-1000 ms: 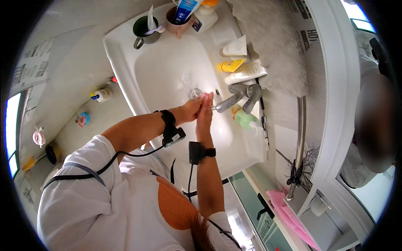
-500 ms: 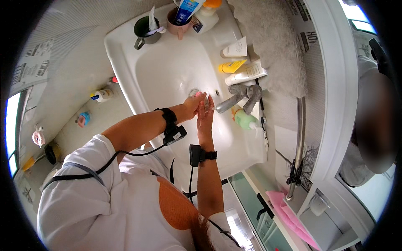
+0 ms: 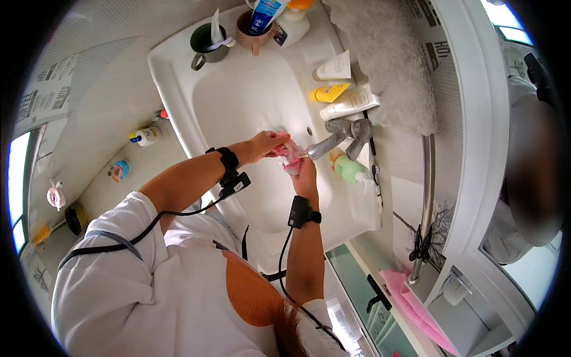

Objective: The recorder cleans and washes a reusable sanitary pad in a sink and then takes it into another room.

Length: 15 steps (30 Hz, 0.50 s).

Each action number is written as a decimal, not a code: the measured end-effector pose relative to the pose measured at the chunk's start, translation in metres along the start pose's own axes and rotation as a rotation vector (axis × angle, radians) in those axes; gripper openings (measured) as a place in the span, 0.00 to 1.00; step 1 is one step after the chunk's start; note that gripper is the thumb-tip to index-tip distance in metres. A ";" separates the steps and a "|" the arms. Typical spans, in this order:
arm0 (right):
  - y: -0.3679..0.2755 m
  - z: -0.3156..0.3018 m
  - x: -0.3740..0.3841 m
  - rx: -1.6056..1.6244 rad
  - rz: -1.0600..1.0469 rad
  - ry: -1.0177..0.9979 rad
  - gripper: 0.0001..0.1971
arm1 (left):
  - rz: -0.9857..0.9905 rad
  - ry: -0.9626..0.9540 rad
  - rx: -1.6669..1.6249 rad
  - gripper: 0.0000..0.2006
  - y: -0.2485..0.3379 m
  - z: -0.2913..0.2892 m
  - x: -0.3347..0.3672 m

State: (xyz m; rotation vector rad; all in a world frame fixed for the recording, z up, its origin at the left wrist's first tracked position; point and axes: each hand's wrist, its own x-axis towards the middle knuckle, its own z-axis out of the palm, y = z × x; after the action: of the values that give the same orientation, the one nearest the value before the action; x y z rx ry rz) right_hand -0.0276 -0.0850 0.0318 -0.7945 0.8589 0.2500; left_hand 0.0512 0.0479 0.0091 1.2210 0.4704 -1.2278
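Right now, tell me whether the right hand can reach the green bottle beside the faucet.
Likely yes: the right hand is near the green bottle with no object visible between, though that hand holds a pink item.

Hands [image 3: 264,146] [image 3: 305,178], two. Pink-and-white cloth-like piece [image 3: 290,153], one. Sink [image 3: 238,101], one. Tap [image 3: 324,147], one. Mugs [image 3: 217,56] [image 3: 253,43], two. Tubes [image 3: 334,69] [image 3: 329,93] [image 3: 351,103] [image 3: 262,21], four: white two, yellow one, blue one. Green bottle [image 3: 347,169], one.

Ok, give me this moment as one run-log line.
left hand: holding soft pink-and-white item | right hand: holding same item | place: over white sink, by gray faucet
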 end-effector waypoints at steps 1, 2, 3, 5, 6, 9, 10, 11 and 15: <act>-0.002 0.006 -0.001 -0.002 0.002 -0.004 0.14 | 0.002 0.004 -0.002 0.14 -0.001 -0.002 0.001; -0.005 0.010 -0.002 0.066 -0.014 -0.010 0.13 | -0.007 -0.004 -0.126 0.13 0.003 0.000 -0.004; -0.007 0.013 -0.003 0.134 -0.029 -0.016 0.12 | -0.016 -0.012 -0.249 0.13 0.006 0.002 -0.007; -0.003 0.012 0.002 0.022 -0.054 0.038 0.11 | 0.001 -0.026 -0.265 0.13 0.001 -0.001 0.001; -0.001 0.011 0.005 -0.090 -0.080 0.090 0.11 | 0.019 -0.039 -0.280 0.13 -0.001 -0.001 0.004; 0.001 0.013 0.008 -0.329 -0.215 0.127 0.09 | -0.152 0.040 -0.235 0.15 0.011 0.021 -0.014; 0.003 0.015 0.008 -0.351 -0.230 0.196 0.10 | -0.176 -0.039 -0.224 0.17 -0.003 0.017 0.003; 0.002 0.021 0.008 -0.351 -0.229 0.198 0.10 | -0.179 -0.040 -0.224 0.17 0.000 0.021 0.000; 0.003 0.042 0.000 -0.375 -0.176 0.358 0.18 | -0.044 0.071 -0.032 0.15 -0.004 0.029 0.010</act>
State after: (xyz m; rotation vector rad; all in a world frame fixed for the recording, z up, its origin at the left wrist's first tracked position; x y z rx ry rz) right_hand -0.0044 -0.0531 0.0471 -1.2844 1.0868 0.1135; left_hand 0.0422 0.0180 0.0093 1.2357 0.5702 -1.2126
